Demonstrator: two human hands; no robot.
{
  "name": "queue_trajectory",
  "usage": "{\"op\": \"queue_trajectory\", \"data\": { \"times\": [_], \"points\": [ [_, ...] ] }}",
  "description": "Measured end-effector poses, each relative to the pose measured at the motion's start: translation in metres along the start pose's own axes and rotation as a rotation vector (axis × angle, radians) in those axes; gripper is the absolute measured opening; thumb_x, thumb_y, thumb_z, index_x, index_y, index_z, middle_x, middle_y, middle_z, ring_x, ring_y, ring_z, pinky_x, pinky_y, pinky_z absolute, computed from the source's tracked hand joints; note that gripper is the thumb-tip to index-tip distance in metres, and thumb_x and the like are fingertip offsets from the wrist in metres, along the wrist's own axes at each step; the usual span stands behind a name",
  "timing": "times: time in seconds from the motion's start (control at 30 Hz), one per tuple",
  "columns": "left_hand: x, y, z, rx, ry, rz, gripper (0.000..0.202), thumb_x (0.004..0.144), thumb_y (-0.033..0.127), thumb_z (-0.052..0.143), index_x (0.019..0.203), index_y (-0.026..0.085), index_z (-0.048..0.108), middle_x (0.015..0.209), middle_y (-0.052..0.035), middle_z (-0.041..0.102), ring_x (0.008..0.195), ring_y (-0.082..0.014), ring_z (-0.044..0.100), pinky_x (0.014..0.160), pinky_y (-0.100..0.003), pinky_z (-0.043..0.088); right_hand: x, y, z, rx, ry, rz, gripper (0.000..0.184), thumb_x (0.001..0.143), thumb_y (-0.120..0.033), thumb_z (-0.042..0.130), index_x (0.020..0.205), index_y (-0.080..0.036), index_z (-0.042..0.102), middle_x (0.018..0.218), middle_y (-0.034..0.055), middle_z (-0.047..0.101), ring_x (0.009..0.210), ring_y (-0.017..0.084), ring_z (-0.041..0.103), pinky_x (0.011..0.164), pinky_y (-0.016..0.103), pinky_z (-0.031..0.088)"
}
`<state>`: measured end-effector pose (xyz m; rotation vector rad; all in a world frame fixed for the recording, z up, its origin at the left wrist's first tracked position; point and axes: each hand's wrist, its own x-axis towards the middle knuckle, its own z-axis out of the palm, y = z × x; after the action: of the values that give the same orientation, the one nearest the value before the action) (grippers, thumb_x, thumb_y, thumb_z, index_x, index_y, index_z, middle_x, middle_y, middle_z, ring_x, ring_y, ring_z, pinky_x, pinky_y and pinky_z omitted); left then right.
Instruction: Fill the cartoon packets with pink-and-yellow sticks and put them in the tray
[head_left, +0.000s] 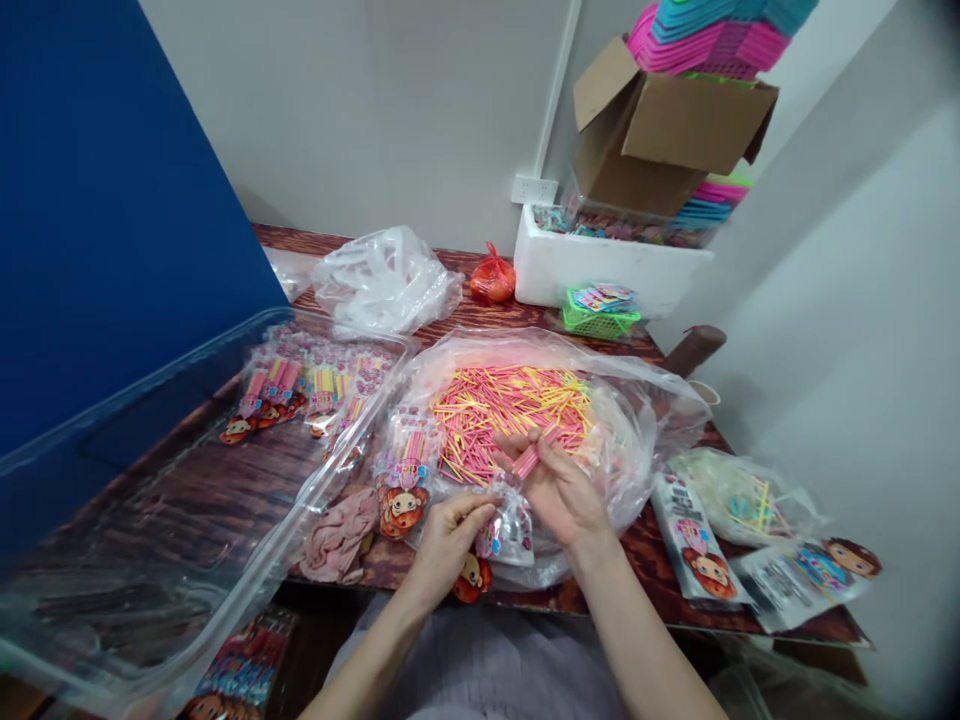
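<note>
Pink sticks [527, 461], a small bundle, are in R hand [564, 497], over near edge of the stick pile; long axis diag., lower-L end aimed twd L hand [452, 540], upper-R end up by the fingertips. R hand is closed on them, thumb vs. fingers. L hand pinches a clear packet [516, 537], just below the sticks; its cartoon end points down-L twd the person, clear part up-R.

Beyond: loose pile of pink + yellow sticks [487, 415], lying every which way in an open plastic bag [510, 343]. L of pile: filled packets [411, 450], cartoon ends twd person, sticks roughly lengthwise. Next, pink cloth [339, 535], then clear bin [319, 495] w/ more packets [281, 380]. R side: flat packets [696, 560]. Back of table [459, 318]: white bag [390, 285], red bag [493, 278], green basket [592, 325], foam box [559, 262].
</note>
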<state>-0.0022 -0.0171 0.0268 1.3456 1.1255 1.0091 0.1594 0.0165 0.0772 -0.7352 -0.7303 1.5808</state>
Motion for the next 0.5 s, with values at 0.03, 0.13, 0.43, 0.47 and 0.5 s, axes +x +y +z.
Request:
{"op": "queue_trajectory", "data": {
  "times": [0.03,0.13,0.43,0.47,0.5],
  "points": [
    [-0.0003,0.0001,0.0000,-0.002,0.001,-0.009,0.026,0.084,0.036,0.060,0.090,0.018,0.078,0.088,-0.0069,0.077,0.084,-0.0225,0.069,0.078,-0.032,0.053,-0.0021,0.0021,-0.0023,0.008,0.000,0.020,0.019,0.081,-0.044,0.070,0.083,-0.025,0.065,0.093,0.0031,0.076,0.110,0.027,0.065,0.099,0.052,0.045],
    [-0.0004,0.0005,0.0007,-0.001,-0.006,0.007,0.025,0.083,0.035,0.060,0.088,0.018,0.078,0.087,-0.0064,0.077,0.082,-0.0219,0.068,0.076,-0.031,0.052,-0.0082,0.0052,-0.0071,-0.003,0.035,0.041,0.019,0.080,-0.041,0.073,0.085,-0.023,0.067,0.091,0.0049,0.077,0.108,0.027,0.067,0.100,0.051,0.045],
    [-0.0007,0.0022,-0.0005,-0.015,-0.069,0.008,0.024,0.082,0.034,0.061,0.091,0.020,0.078,0.089,-0.0063,0.077,0.084,-0.0214,0.068,0.077,-0.030,0.052,-0.0061,0.0010,-0.0114,0.083,0.051,0.131,0.016,0.079,-0.037,0.074,0.083,-0.024,0.067,0.091,0.0038,0.077,0.102,0.028,0.070,0.091,0.051,0.051],
    [-0.0011,0.0016,-0.0013,-0.030,-0.072,-0.012,0.025,0.082,0.034,0.061,0.092,0.019,0.078,0.089,-0.0063,0.077,0.083,-0.0215,0.068,0.077,-0.030,0.052,-0.0067,0.0024,-0.0101,0.058,0.059,0.128,0.017,0.078,-0.038,0.074,0.083,-0.023,0.067,0.090,0.0042,0.077,0.101,0.028,0.070,0.091,0.050,0.051],
    [-0.0014,0.0010,-0.0021,-0.044,-0.072,-0.028,0.025,0.083,0.035,0.061,0.093,0.019,0.078,0.088,-0.0062,0.077,0.083,-0.0216,0.068,0.076,-0.030,0.052,-0.0082,0.0038,-0.0080,0.017,0.066,0.119,0.018,0.079,-0.038,0.074,0.083,-0.023,0.066,0.089,0.0049,0.077,0.101,0.028,0.069,0.091,0.050,0.051]
  ]
}}
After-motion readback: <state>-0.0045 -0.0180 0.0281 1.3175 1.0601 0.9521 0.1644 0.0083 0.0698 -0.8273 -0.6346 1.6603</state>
